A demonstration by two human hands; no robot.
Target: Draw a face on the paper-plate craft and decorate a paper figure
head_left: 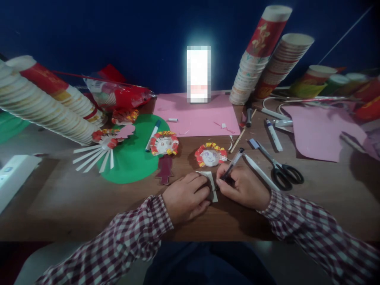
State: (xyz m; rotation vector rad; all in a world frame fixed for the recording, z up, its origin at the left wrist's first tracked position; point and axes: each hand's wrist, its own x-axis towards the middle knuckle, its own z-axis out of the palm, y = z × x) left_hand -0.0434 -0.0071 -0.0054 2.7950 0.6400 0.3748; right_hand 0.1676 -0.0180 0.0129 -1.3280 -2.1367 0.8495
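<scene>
Under left hand (187,196), fingers slightly spread, lies paper (211,180), visible strip running 11-to-5 o'clock; right hand (245,186), just beside at 3 o'clock, pinches pen (233,165).

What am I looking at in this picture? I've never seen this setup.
There's no machine: these are a person's bare hands, seen from a camera worn on the head, looking forward and down. The left hand rests on a small cream paper piece; the right hand holds a slim clear pen with a black end. On the brown table lie black-handled metal scissors, a round white paper face with a red-and-yellow rim and a flat green sheet.
</scene>
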